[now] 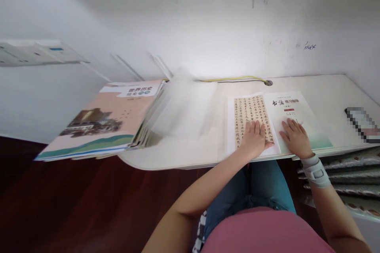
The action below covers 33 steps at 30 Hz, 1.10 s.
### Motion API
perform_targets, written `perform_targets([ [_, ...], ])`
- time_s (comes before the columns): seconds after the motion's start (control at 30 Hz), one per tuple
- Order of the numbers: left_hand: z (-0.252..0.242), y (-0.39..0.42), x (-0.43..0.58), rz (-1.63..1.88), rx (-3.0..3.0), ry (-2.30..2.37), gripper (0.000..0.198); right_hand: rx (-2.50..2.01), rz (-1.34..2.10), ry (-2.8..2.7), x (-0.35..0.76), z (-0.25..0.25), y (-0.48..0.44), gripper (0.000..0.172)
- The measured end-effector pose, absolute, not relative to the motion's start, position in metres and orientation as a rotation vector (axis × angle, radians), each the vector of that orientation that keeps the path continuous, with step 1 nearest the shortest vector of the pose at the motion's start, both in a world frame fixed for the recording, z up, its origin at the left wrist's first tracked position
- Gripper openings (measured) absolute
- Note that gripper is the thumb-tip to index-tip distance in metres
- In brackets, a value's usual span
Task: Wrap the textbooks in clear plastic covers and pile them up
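A calligraphy booklet (292, 108) lies opened flat on the white desk (326, 91) in front of me. My left hand (254, 138) rests flat, fingers stretched out, on its left half, a tan page of black characters (247, 114). My right hand (293, 136) lies flat on the white right half with the printed title; a grey wrist strap (316, 170) wraps that forearm. Neither hand grips anything.
A stack of textbooks (103, 126) with a pink history cover on top overhangs the desk's left end, beside blurred white sheets (184, 110). A yellow cable (234, 79) runs along the wall. A pixelated object (363, 124) sits at the right edge.
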State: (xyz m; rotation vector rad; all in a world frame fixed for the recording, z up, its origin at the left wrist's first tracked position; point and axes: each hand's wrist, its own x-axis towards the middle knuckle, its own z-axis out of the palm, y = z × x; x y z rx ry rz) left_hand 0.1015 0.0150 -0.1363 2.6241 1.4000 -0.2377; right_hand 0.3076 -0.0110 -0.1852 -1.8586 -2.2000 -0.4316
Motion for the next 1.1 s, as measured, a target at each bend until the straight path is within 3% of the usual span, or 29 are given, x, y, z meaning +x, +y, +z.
perform_targets([
  [0.43, -0.14, 0.006, 0.065, -0.092, 2.642, 1.403, 0.063, -1.829, -0.402, -2.197, 0.307, -0.186, -0.01, 0.045],
  [0.63, -0.134, 0.004, 0.01, 0.11, 2.421, 2.033, 0.055, -1.658, -0.295, -2.152, 0.304, -0.18, -0.015, 0.043],
  [0.8, -0.134, 0.005, -0.024, 0.18, 2.074, 2.083, 0.059, -1.405, -0.143, -2.355, 0.265, -0.179, -0.048, 0.066],
  [0.93, -0.121, 0.006, -0.04, 0.583, 1.771, 1.816, 0.057, -1.504, -0.249, -2.376, 0.241, -0.188, -0.06, 0.089],
  [1.0, -0.106, 0.0, -0.041, 0.926, 1.664, 1.566, 0.055, -1.499, -0.221, -2.35, 0.239, -0.189, -0.059, 0.083],
  [1.1, -0.073, -0.019, -0.029, 1.329, 1.559, 1.26, 0.056, -1.358, -0.033, -2.287, 0.245, -0.185, -0.056, 0.056],
])
